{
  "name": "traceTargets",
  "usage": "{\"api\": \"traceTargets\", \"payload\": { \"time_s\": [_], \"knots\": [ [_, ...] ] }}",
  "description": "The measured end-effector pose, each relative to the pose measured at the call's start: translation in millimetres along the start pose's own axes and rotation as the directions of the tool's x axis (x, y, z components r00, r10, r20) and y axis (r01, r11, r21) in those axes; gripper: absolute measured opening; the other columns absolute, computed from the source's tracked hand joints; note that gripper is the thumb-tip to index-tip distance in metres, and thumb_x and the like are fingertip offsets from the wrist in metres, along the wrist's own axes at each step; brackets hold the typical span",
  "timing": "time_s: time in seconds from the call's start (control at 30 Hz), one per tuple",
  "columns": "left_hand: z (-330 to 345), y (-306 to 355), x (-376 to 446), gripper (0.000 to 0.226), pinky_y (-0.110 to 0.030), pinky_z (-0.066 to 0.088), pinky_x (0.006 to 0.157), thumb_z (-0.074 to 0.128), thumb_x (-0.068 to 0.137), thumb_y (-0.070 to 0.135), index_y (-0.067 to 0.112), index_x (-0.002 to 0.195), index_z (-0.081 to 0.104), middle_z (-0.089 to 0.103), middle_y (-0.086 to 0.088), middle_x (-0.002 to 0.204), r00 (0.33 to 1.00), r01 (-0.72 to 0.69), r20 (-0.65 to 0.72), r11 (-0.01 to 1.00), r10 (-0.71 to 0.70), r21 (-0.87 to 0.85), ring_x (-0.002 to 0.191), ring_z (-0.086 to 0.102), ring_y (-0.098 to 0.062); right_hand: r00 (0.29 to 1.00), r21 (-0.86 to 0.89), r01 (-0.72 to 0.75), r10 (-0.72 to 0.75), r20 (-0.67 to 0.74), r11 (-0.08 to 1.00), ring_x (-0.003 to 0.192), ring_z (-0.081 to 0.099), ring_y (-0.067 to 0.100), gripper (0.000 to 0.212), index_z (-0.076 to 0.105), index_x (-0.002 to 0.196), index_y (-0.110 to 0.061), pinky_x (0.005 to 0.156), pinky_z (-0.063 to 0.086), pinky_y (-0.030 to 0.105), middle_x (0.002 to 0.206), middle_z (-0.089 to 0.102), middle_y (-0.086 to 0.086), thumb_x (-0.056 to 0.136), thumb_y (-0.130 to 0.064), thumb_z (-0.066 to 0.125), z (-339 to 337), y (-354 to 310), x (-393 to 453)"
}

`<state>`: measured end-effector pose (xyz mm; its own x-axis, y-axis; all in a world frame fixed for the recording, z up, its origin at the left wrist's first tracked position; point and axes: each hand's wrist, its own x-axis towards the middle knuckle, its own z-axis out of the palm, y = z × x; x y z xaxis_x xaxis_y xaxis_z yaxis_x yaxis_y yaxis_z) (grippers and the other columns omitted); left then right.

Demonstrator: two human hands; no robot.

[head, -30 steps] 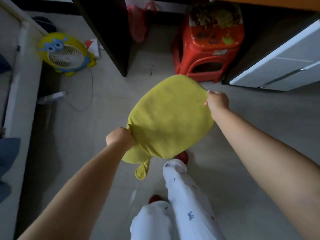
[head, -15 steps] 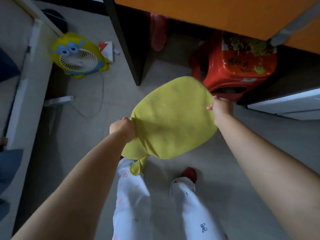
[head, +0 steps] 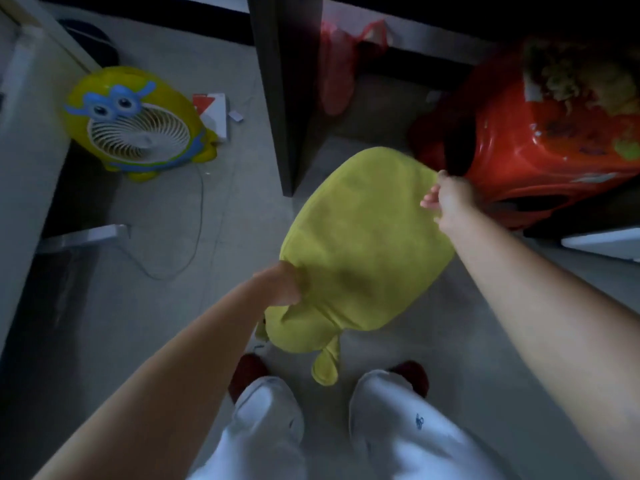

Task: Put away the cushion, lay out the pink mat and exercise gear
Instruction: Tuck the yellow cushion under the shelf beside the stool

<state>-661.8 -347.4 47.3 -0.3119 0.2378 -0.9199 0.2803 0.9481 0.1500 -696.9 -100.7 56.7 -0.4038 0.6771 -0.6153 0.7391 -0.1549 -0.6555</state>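
Note:
A flat yellow-green cushion (head: 363, 251) with a small tab at its lower edge hangs in the air in front of me, above the grey floor. My left hand (head: 282, 285) grips its near left edge. My right hand (head: 448, 199) pinches its far right corner, close to the red plastic stool (head: 540, 147). The cushion tilts down toward my left hand. No pink mat or exercise gear is in view.
A dark desk leg (head: 277, 98) stands just beyond the cushion. A yellow cartoon fan (head: 138, 123) with a cord sits on the floor at the left, beside a white furniture edge (head: 24, 133). A pink bag (head: 339, 60) lies under the desk. My feet (head: 408, 375) are below.
I have stepped closer to the desk and stool, carrying the cushion forward and lower. Both hands keep their grip. My feet now stand side by side.

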Motion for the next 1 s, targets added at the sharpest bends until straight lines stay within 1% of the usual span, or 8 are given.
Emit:
{"api": "traceTargets", "payload": {
  "time_s": [0.07, 0.3, 0.43, 0.6, 0.77, 0.83, 0.93, 1.0],
  "knots": [
    [-8.2, 0.6, 18.1, 0.031, -0.012, 0.044, 0.064, 0.05, 0.091, 0.016, -0.006, 0.108, 0.063, 0.063, -0.017, 0.115, 0.997, -0.077, 0.014, 0.996, 0.076, 0.054, 0.108, 0.058, -0.028, 0.996, -0.007, 0.087, -0.087, -0.007, 0.996, 0.046, 0.039, 0.006, 0.04, 0.041, 0.058, -0.018, 0.041, 0.034, 0.019, 0.058, 0.041, -0.003, 0.097, -0.023, 0.04, 10.5, 3.9, 19.5],
    [-58.3, 8.4, 73.7, 0.023, -0.015, 0.039, 0.061, 0.056, 0.089, 0.014, -0.005, 0.095, 0.069, 0.07, -0.011, 0.096, 0.985, -0.169, 0.066, 0.964, 0.158, 0.207, 0.061, 0.046, -0.003, 0.889, -0.094, 0.458, -0.457, 0.035, 0.884, 0.042, 0.039, 0.012, 0.043, 0.043, 0.05, -0.018, 0.041, 0.038, 0.022, 0.051, 0.042, -0.002, 0.092, -0.023, 0.047, 61.8, -1.2, 87.8],
    [-64.5, -6.4, 97.5, 0.036, -0.007, 0.035, 0.046, 0.059, 0.084, 0.013, 0.014, 0.05, 0.051, 0.051, 0.003, 0.057, 0.979, -0.185, -0.055, 0.972, 0.195, 0.146, 0.054, 0.042, -0.005, 0.832, -0.224, 0.541, -0.555, 0.001, 0.811, 0.044, 0.041, 0.014, 0.044, 0.04, 0.048, -0.018, 0.048, 0.036, 0.024, 0.052, 0.044, 0.001, 0.092, -0.025, 0.045, 95.2, -11.9, 121.3],
    [-62.1, -6.8, 109.8, 0.035, -0.02, 0.037, 0.06, 0.049, 0.09, 0.034, 0.011, 0.064, 0.051, 0.049, -0.002, 0.07, 0.901, -0.265, -0.358, 0.964, 0.246, -0.003, 0.065, 0.045, -0.013, 0.822, -0.489, 0.54, -0.554, 0.13, 0.686, 0.053, 0.064, 0.017, 0.028, 0.064, 0.078, -0.005, 0.055, 0.047, 0.025, 0.072, 0.069, 0.013, 0.089, -0.011, 0.039, 92.3, 6.1, 112.9],
    [-44.5, -12.4, 129.1, 0.034, -0.03, 0.044, 0.066, 0.063, 0.081, 0.044, 0.014, 0.093, 0.053, 0.051, -0.003, 0.088, 0.653, -0.224, -0.757, 0.951, -0.015, -0.212, 0.09, 0.054, -0.025, 0.562, -0.542, 0.802, -0.624, 0.544, 0.25, 0.128, 0.043, 0.029, 0.053, 0.056, 0.124, -0.015, 0.106, 0.031, 0.04, 0.137, 0.05, 0.013, 0.084, -0.049, 0.05, 58.1, 78.1, 59.6],
    [-35.3, -14.3, 134.9, 0.068, -0.04, 0.046, 0.088, 0.062, 0.079, 0.049, 0.012, 0.13, 0.036, 0.044, -0.013, 0.125, 0.681, -0.214, -0.719, 0.902, -0.138, -0.376, 0.115, 0.047, -0.034, 0.462, -0.513, 0.857, -0.503, 0.73, 0.043, 0.143, 0.017, 0.024, 0.088, 0.043, 0.136, -0.026, 0.115, 0.007, 0.052, 0.153, 0.024, -0.001, 0.066, -0.077, 0.037, 39.6, 124.5, 41.8],
    [-27.9, -10.1, 140.7, 0.075, -0.043, 0.048, 0.085, 0.051, 0.086, 0.051, 0.009, 0.139, 0.019, 0.042, -0.019, 0.137, 0.788, -0.22, -0.595, 0.829, -0.16, -0.515, 0.116, 0.05, -0.039, 0.302, -0.511, 0.793, -0.514, 0.803, -0.333, 0.135, 0.036, 0.029, 0.09, 0.053, 0.129, -0.022, 0.104, 0.016, 0.064, 0.146, 0.04, 0.005, 0.061, -0.079, 0.04, 26.0, 165.4, 37.4],
    [-23.6, -5.7, 143.6, 0.071, -0.041, 0.045, 0.083, 0.047, 0.088, 0.051, 0.004, 0.135, 0.021, 0.049, -0.023, 0.131, 0.749, -0.191, -0.64, 0.87, -0.17, -0.454, 0.113, 0.053, -0.039, 0.205, -0.53, 0.743, -0.614, 0.762, -0.409, 0.112, 0.061, 0.035, 0.076, 0.066, 0.113, -0.018, 0.094, 0.032, 0.069, 0.121, 0.065, 0.012, 0.072, -0.075, 0.039, 26.8, 170.4, 44.7]
  ]
}}
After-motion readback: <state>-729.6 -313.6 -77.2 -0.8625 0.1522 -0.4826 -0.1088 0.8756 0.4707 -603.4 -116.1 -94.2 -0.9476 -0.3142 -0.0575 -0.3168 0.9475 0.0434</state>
